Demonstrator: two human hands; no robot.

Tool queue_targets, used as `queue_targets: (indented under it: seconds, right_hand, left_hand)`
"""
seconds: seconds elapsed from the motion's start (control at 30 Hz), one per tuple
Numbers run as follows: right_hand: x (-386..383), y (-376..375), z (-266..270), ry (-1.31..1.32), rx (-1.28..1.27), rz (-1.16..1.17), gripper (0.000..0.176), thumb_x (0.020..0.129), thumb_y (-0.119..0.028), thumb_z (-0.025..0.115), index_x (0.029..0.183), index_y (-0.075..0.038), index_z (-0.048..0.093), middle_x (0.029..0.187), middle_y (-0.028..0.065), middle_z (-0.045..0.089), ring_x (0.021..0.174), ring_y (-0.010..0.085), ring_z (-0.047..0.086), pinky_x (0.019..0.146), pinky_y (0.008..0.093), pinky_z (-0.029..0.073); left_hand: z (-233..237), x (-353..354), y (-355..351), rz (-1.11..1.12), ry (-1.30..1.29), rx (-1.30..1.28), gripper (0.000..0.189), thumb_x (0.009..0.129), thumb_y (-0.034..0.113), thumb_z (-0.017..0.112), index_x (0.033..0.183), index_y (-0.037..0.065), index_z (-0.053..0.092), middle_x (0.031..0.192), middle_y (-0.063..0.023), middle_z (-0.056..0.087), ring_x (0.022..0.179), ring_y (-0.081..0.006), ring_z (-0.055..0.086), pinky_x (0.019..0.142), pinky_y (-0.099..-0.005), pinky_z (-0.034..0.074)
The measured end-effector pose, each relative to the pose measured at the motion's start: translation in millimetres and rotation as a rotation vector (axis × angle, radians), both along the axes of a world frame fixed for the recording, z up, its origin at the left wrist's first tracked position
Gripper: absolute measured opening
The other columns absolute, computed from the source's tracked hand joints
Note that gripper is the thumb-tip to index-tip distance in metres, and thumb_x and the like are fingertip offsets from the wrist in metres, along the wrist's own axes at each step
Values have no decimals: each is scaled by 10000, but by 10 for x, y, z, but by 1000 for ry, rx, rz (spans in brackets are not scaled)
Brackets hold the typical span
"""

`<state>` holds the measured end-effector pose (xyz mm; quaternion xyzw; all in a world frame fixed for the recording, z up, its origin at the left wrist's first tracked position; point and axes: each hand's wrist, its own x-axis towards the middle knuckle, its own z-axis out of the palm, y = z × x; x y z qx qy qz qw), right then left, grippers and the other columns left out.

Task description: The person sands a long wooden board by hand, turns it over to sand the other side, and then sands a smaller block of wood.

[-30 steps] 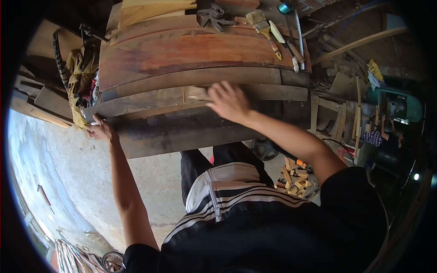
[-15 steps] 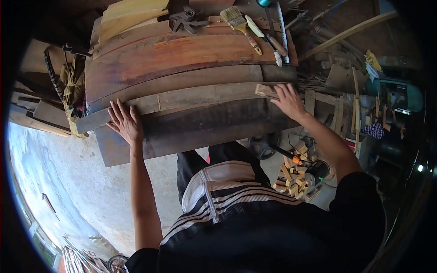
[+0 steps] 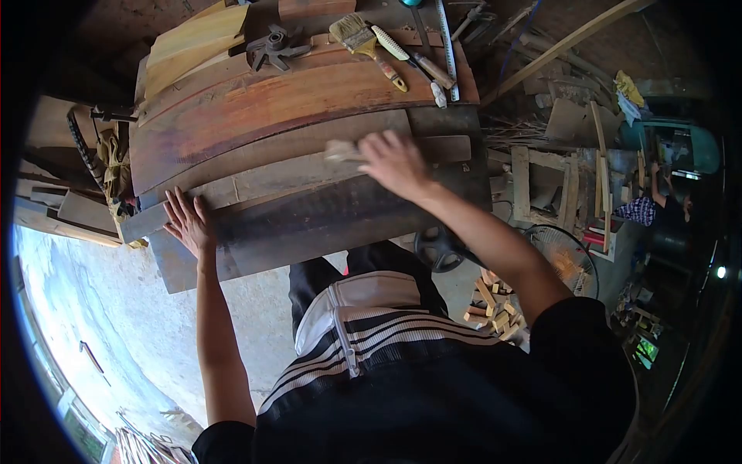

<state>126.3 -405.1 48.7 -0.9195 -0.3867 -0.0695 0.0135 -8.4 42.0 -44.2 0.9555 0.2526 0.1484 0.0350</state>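
Note:
A long, narrow wooden board lies across the workbench in front of me. My left hand rests flat near the board's left end, fingers spread, the thumb touching the wood. Gripped in my right hand is a small wooden block, held against the board right of its middle; both are smeared by motion. The block's underside is hidden. Beneath the board, a dark flat panel reaches to the bench's near edge.
At the back lie a paintbrush, a white-handled tool, a ruler and a metal star-shaped part. Wood offcuts and a fan stand at the lower right. Another person is at the far right.
My right hand has swept left along the board with the wooden block. My left hand stays on the board's left end. The whole view has shifted slightly.

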Motion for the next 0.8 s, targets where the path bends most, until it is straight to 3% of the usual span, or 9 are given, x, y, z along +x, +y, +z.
queue_targets:
  seconds: [0.13,0.3,0.33,0.4,0.5,0.6,0.67,0.7,0.8]
  right_hand:
    - [113,-1443,47,-65,-36,-391,487,851,-414,745,1166,-88,569,1120,77,589,1011,312,573,829,413,529]
    - [173,-1685,-30,16,169,-566,492,929,-354,691,1220,8,530,1163,240,568,1099,442,539,912,524,467]
    - [181,-1821,-228,113,294,-704,519,982,-402,618,1242,35,517,1192,274,567,1130,456,547,944,528,442]
    - [123,-2003,-349,489,758,-1090,724,969,-618,570,1328,9,522,1218,137,602,1145,291,590,1004,423,437]
    - [30,-2067,-365,931,1425,-1212,674,968,-542,637,1417,-60,494,1277,64,603,1178,204,588,1046,381,463]
    - [-38,-1681,-194,1009,1495,-1221,728,965,-572,622,1468,-85,421,1324,73,564,1216,231,570,1048,407,459]
    - [-58,-1670,-223,997,1521,-1224,727,964,-568,628,1472,-93,417,1330,66,558,1225,230,563,1048,411,460]
    - [-47,-1656,-272,999,1523,-1232,736,959,-569,635,1473,-90,417,1337,67,554,1231,231,559,1056,405,453]
    - [-11,-1637,-215,920,1470,-1269,810,942,-592,645,1497,-58,395,1375,84,541,1258,238,546,1079,390,430]
  left_hand:
    - [-26,-10,-4,13,5,3,636,1072,544,300,1623,231,240,1698,-17,187,1569,-273,137,1213,-632,72]
    - [-4,-61,111,-20,72,-96,616,1071,531,330,1621,263,254,1699,-27,184,1567,-268,141,1212,-621,49]
    - [99,-117,140,-38,57,-110,607,1064,504,393,1615,283,267,1693,-39,201,1562,-271,163,1210,-620,58]
    - [258,-300,364,46,-52,-33,630,1044,488,456,1611,282,275,1686,-63,208,1544,-301,210,1205,-620,91]
    - [224,-547,1105,465,-267,-148,674,1040,503,454,1623,253,223,1661,-157,223,1496,-388,272,1206,-593,153]
    - [-59,-742,1926,529,-368,-492,682,1046,474,463,1626,246,187,1626,-187,278,1482,-385,303,1177,-582,248]
    - [236,-666,1942,617,-482,-1250,662,1043,427,489,1606,184,240,1579,-193,348,1438,-368,373,1134,-549,340]
    - [268,-622,1940,585,-590,-1314,554,1026,374,539,1490,100,406,1446,-174,493,1296,-332,519,1042,-494,450]
    - [-283,-546,2397,477,-705,-1395,335,1000,313,601,1214,65,532,1144,-127,642,991,-264,658,871,-399,554]
